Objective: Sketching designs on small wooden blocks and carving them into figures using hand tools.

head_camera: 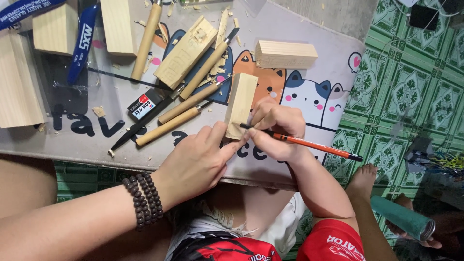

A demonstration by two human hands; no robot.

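Your left hand lies on the low surface with the cartoon-cat mat, thumb and forefinger pinching the near end of a small pale rectangular wooden block. A dark beaded bracelet sits at that wrist.

Your right hand is clenched around an orange pencil with a black tip, point touching the block's near right edge, shaft trailing off to the right past the surface's edge.

The block lies flat near the front edge of the surface, long axis running away from you.

Just left of the block: several wooden-handled carving tools laid diagonally, blades pointing up and right. A partly carved pale block lies among shavings. A white-and-black rectangular eraser is near the tool handles. Another plain pale block sits beyond the held one, apart from it. More pale wood pieces and a blue-handled saw sit at far left.

Risks, as judged:
- The block is held at one end only; pencil pressure may pivot it and skew the line.
- Loose shavings under the block could let it slide.
- Your left forearm lies close to the tool handles; a nudge could roll a blade toward your fingers.
- The block sits close to the front edge and could be pushed off toward your lap.
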